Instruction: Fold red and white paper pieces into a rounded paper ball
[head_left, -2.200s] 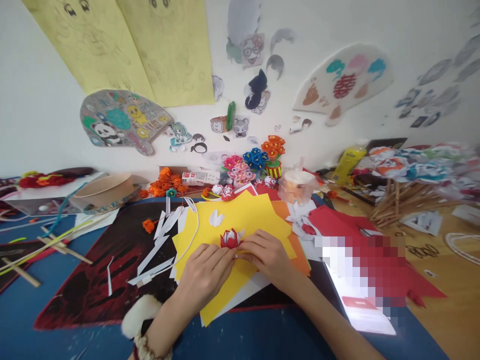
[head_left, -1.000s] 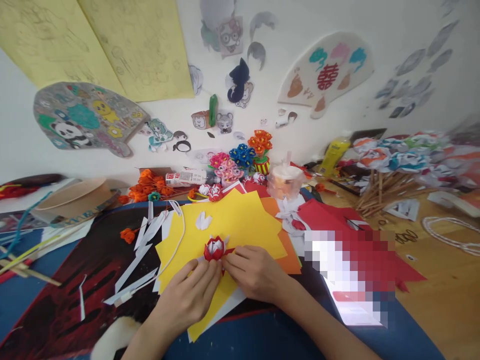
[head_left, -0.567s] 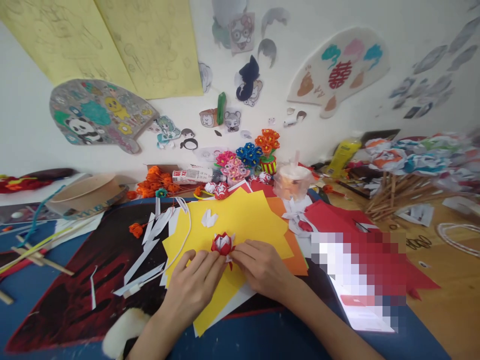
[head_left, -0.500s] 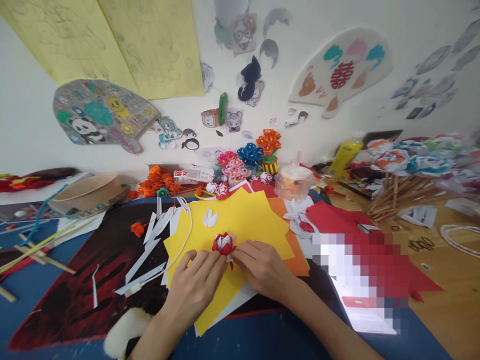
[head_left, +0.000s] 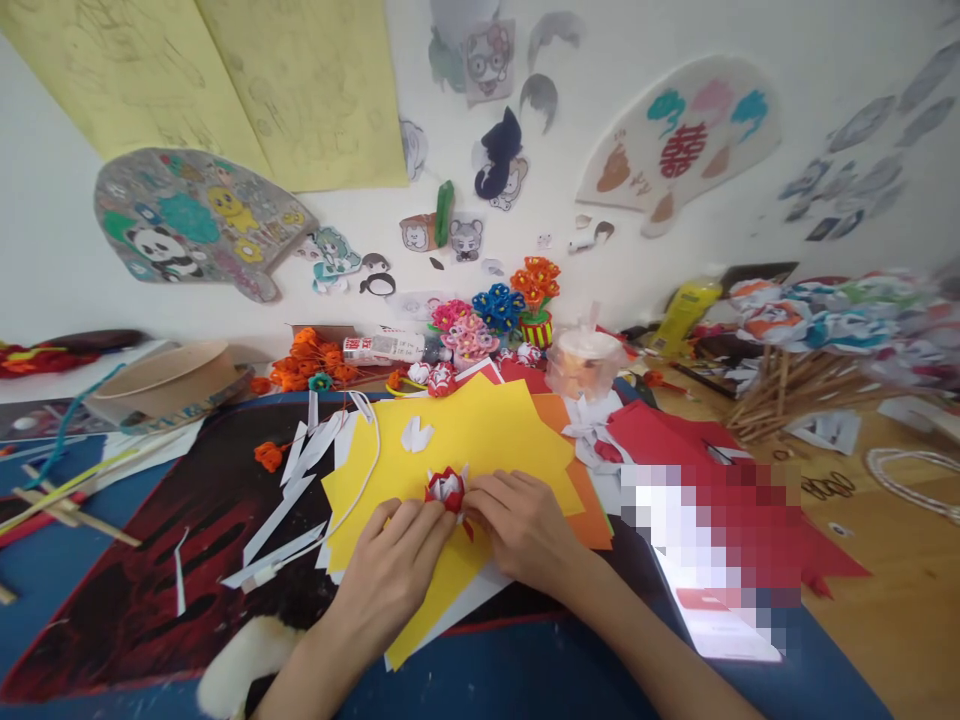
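A small red and white folded paper flower [head_left: 445,488] is held between my two hands above the yellow paper sheets [head_left: 480,430]. My left hand [head_left: 401,550] pinches its lower left side. From the right, the fingertips of my right hand [head_left: 517,520] close on its edge, where red and white petal tips stick out. My fingers hide the flower's underside. Beyond it on the yellow paper lies a small folded white paper piece [head_left: 417,434].
White paper strips [head_left: 281,520] and a white cable [head_left: 364,480] lie left of the sheets. Red paper [head_left: 675,440] and a lit phone [head_left: 724,625], partly pixelated, are at right. A wrapped cup [head_left: 585,360] and bead flowers [head_left: 499,308] stand at the back.
The view has shifted slightly. Both hands stay at the paper flower, with only a small change in the fingers of my right hand at its edge.
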